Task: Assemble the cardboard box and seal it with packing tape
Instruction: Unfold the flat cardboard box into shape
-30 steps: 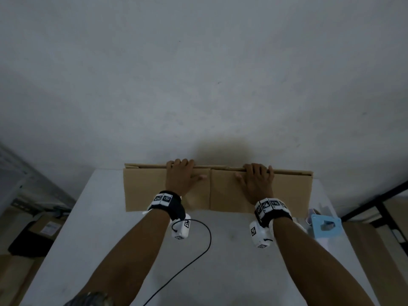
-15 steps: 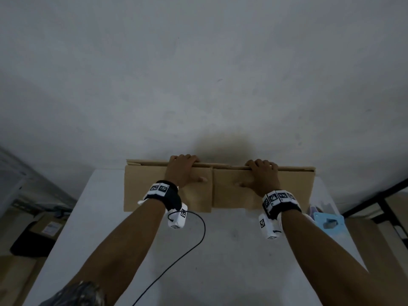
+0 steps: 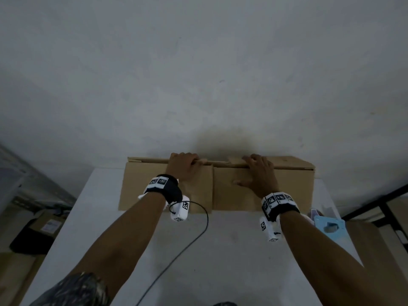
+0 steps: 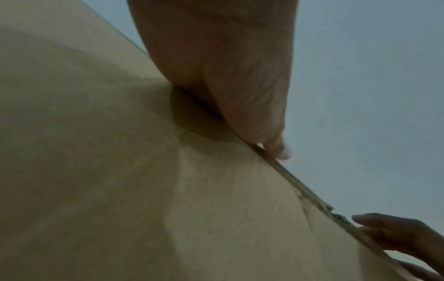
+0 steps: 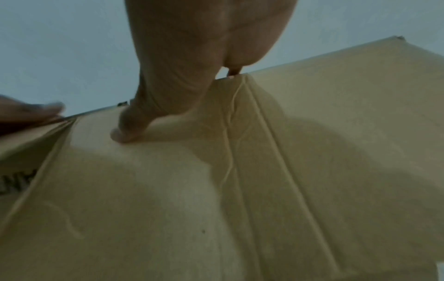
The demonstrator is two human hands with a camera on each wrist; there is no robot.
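A flattened brown cardboard box (image 3: pixel 291 188) stands on its long edge at the far end of the white table (image 3: pixel 220 250), leaning toward the wall. My left hand (image 3: pixel 184 165) grips its top edge, fingers curled over the far side; the left wrist view shows the thumb (image 4: pixel 271 140) on that edge of the cardboard box (image 4: pixel 120 171). My right hand (image 3: pixel 259 171) holds the top edge too, fingers hooked over it and thumb pressed flat on the near face (image 5: pixel 125 133). A crease line runs down the panel (image 5: pixel 264 152). No packing tape is seen.
A light blue holder (image 3: pixel 331 228) lies at the table's right edge, close to my right forearm. A black cable (image 3: pixel 194 237) runs from the left wrist camera across the table. The grey wall (image 3: pixel 198 74) is right behind the box. Boxes sit on the floor at left (image 3: pixel 46 226).
Both hands have curled tighter over the top edge, and the top of the cardboard has come up and toward me, with a second layer showing behind the near panels.
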